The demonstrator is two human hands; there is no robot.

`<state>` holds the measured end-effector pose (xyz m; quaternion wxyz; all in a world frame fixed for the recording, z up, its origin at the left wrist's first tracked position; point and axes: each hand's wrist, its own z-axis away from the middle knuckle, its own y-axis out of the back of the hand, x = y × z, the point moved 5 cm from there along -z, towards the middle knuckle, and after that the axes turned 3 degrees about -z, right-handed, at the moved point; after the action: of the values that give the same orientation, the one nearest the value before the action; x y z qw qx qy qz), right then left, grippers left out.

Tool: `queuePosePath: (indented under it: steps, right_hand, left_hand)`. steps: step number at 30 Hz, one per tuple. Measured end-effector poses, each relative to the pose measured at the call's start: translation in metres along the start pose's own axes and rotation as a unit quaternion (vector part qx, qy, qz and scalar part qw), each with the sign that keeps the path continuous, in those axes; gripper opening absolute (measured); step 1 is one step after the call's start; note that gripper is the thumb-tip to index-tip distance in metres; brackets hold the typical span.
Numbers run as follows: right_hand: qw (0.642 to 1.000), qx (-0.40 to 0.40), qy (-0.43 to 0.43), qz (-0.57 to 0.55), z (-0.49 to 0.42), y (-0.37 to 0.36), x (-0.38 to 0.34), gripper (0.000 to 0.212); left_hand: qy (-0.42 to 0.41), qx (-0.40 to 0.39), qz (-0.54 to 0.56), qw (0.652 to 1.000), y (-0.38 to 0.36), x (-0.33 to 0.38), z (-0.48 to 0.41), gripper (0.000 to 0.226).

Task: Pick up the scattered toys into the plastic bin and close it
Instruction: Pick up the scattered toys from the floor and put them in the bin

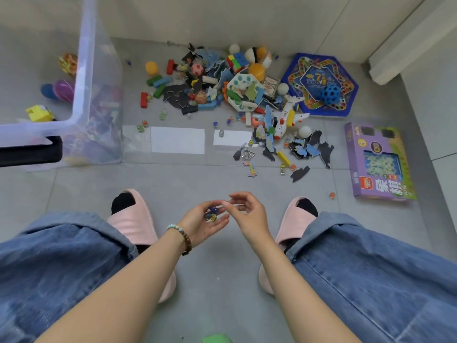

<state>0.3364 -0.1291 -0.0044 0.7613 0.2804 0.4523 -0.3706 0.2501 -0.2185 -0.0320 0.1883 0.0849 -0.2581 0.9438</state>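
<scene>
Grey floor tiles (197,179) run up to a pale wall; the person crouches over them in blue jeans (371,268) and pink slippers (133,219).

The clear plastic bin (84,70) stands at far left, cut off by the frame's top and left edges, so no lid shows; a black handle (32,151) juts from its near rim. Inside it lie a yellow block (39,113), a purple ball (64,90) and a netted ball, while other contents are only a smear through the wall.

The toy pile (210,90) spreads along the wall to the bin's right: blocks, balls, dark puzzle pieces and a puzzle cube, too tangled to count; a toy aeroplane (286,117) lies at its right edge, touching a blue hexagonal game board (319,78). A purple box (378,159) lies apart at right, with one stray marble (332,195) just beside it.

The left hand (200,224), with a bead bracelet (184,237) at the wrist, is cupped palm-up, fingers curled round several marbles (213,214). The right hand (249,214) is close beside it, fingertips nearly meeting, fingers loosely bent; blur hides whether it pinches anything.

A green shape (217,339) at the bottom edge is cropped beyond recognition.
</scene>
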Motion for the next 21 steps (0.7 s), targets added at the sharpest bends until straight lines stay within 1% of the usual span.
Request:
queuePosePath:
  steps: [1, 2, 3, 5, 6, 7, 8, 11, 13, 15, 18, 21]
  right_hand:
    - [1.0, -0.011, 0.003, 0.003, -0.005, 0.0, -0.007, 0.022]
    - [1.0, -0.003, 0.006, 0.007, -0.011, 0.005, -0.012, 0.021]
    - [0.999, 0.025, 0.014, 0.013, -0.019, 0.015, -0.016, 0.018]
    - [0.991, 0.129, 0.024, 0.028, -0.042, 0.05, -0.018, 0.017]
    - [0.983, 0.183, 0.014, 0.034, -0.055, 0.071, -0.015, 0.02]
    - [0.975, 0.217, -0.005, 0.038, -0.068, 0.09, -0.01, 0.025]
    - [0.972, 0.231, -0.033, 0.04, -0.081, 0.105, -0.004, 0.031]
    - [0.971, 0.213, -0.105, 0.026, -0.114, 0.129, 0.017, 0.042]
    - [0.972, 0.207, -0.112, 0.022, -0.127, 0.135, 0.026, 0.039]
    - [0.973, 0.204, -0.102, 0.04, -0.139, 0.135, 0.031, 0.035]
    - [0.967, 0.22, -0.058, 0.112, -0.156, 0.131, 0.029, 0.037]
    - [0.958, 0.231, -0.017, 0.168, -0.168, 0.124, 0.025, 0.028]
  left_hand:
    - [-0.008, -0.009, -0.001, 1.0, -0.01, 0.005, -0.004, 0.021]
    - [-0.016, -0.012, 0.0, 1.0, -0.019, 0.01, -0.008, 0.021]
    - [-0.024, -0.006, -0.001, 1.0, -0.027, 0.016, -0.013, 0.02]
    - [-0.041, 0.014, -0.019, 0.999, -0.04, 0.027, -0.024, 0.02]
    - [-0.047, 0.018, -0.034, 0.998, -0.047, 0.032, -0.03, 0.02]
    - [-0.052, 0.013, -0.048, 0.997, -0.054, 0.037, -0.037, 0.021]
    - [-0.052, 0.004, -0.06, 0.997, -0.062, 0.04, -0.045, 0.022]
    - [-0.04, -0.025, -0.075, 0.996, -0.088, 0.044, -0.068, 0.022]
    - [-0.035, -0.033, -0.077, 0.996, -0.1, 0.042, -0.085, 0.025]
    - [-0.032, -0.028, -0.077, 0.996, -0.105, 0.038, -0.101, 0.026]
    - [-0.022, -0.01, -0.069, 0.997, -0.104, 0.032, -0.118, 0.024]
    - [-0.007, -0.009, -0.049, 0.999, -0.103, 0.029, -0.128, 0.024]
